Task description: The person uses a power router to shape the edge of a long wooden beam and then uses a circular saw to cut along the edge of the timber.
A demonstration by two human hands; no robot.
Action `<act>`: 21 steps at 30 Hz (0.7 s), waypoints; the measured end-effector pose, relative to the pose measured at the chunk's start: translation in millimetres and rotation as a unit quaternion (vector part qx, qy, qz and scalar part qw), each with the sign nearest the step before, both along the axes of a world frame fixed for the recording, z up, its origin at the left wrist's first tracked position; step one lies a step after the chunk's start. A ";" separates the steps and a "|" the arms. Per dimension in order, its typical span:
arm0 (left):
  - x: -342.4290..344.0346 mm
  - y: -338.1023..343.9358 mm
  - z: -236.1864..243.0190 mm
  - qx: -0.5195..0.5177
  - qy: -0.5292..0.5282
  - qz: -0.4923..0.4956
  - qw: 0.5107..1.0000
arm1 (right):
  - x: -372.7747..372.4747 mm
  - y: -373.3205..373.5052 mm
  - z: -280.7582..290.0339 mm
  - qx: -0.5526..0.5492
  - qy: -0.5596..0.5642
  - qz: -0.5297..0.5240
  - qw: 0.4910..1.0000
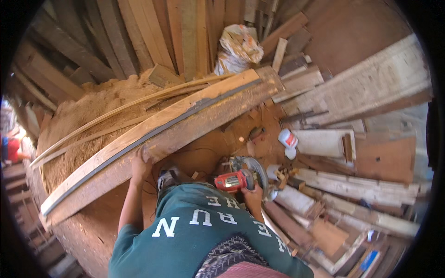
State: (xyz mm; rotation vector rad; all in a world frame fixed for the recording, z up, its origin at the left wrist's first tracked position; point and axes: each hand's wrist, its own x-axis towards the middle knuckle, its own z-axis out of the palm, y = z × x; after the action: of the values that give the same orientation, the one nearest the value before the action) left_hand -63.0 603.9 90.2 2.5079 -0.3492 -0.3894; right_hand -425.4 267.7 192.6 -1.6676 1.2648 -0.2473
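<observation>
Your left hand [141,163], toward half past 8, rests against the near edge of a weathered brown beam [185,129], its fingertips on the wood; you cannot tell from here whether the fingers clasp it or simply press on it. Your right hand [253,197], at 5 o'clock, is wrapped around the handle of a red power saw [230,181], whose round metal guard [257,169] faces away from your body toward 4 o'clock. The saw sits just in front of your green shirt [199,231], apart from the beam. That beam runs on a slant from 8 o'clock up to 1 o'clock, and along its far side lies a paler plank [150,124] with a dark stripe down its near edge. Beyond them, toward 10 o'clock, you have a heap of sawdust [92,111] with a thin, curved wooden strip [139,101] lying across it. Upright boards [190,37] stand behind, from 10 to 12 o'clock, and a stuffed white sack [238,48] sits at 12. At 3 o'clock a white-and-red tub [287,138] is tipped on its side, with a pale panel [324,143] just beside it. A broad whitish board [366,76] slants at 2 o'clock, while mixed offcuts [329,231] are strewn around 4 o'clock.
</observation>
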 end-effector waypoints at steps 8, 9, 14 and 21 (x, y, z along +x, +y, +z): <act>-21.2 -79.8 -44.6 0.229 0.183 0.090 0.952 | -9.0 -186.3 55.8 0.039 -0.076 0.077 0.993; -21.5 -85.2 -40.3 0.234 0.197 0.091 0.948 | -0.4 -201.9 69.0 0.032 -0.071 0.092 0.993; -18.8 -105.7 -4.5 0.239 0.232 0.103 0.937 | 64.8 -261.5 101.5 0.077 -0.121 0.158 0.977; -22.8 -113.4 -3.8 0.221 0.235 0.121 0.939 | 183.0 -280.1 125.1 0.164 -0.171 0.225 0.945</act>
State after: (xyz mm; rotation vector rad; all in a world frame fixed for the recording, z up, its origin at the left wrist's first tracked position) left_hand -85.7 490.5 86.4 2.7207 0.2645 -1.0349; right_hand -242.4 -12.4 317.7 -1.4942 0.6046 -0.0397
